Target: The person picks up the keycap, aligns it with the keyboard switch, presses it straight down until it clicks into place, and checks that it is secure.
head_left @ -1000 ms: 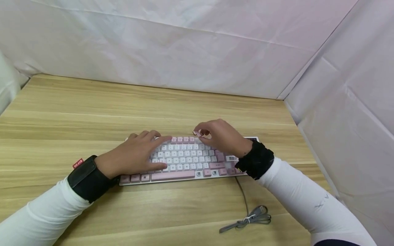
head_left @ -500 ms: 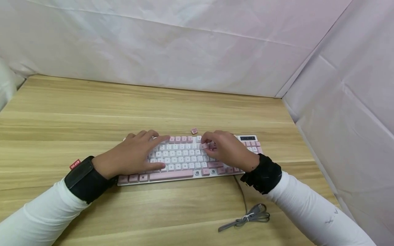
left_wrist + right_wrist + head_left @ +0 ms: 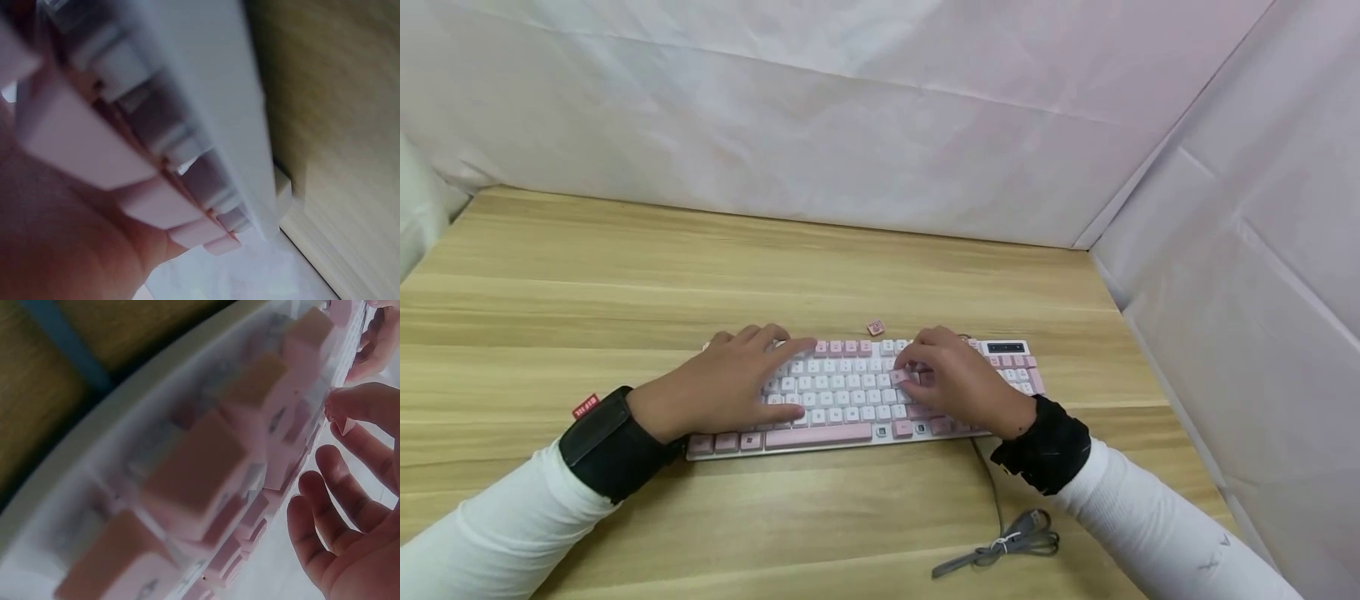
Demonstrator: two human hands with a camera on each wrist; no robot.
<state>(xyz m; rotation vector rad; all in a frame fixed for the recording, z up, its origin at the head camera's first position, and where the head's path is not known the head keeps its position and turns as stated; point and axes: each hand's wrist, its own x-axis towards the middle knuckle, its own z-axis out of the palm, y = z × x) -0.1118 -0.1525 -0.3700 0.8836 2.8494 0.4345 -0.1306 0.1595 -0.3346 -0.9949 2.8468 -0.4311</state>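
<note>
A white keyboard with white and pink keycaps (image 3: 818, 434) lies on the wooden table. My left hand (image 3: 726, 383) rests over its left part with fingers spread; in the left wrist view the palm (image 3: 69, 244) lies against pink keys (image 3: 81, 137) along the edge. Over the right-middle keys, my right hand (image 3: 958, 379) pinches a small pink keycap (image 3: 898, 377) between thumb and index finger. The right wrist view shows that keycap (image 3: 345, 425) at the fingertips, the other fingers loosely bent. The keys under the right palm are hidden.
One loose pink keycap (image 3: 876, 328) lies on the table (image 3: 700, 258) just behind the keyboard. Bare key switches (image 3: 882, 432) show in the bottom row. A grey cable (image 3: 1015, 542), tied in a bundle, lies in front. White cloth walls (image 3: 820, 108) stand behind and to the right.
The right hand has let go of one pink keycap behind the keyboard, come back over the keys, and now pinches another, slightly nearer the front. The left hand has stayed put.
</note>
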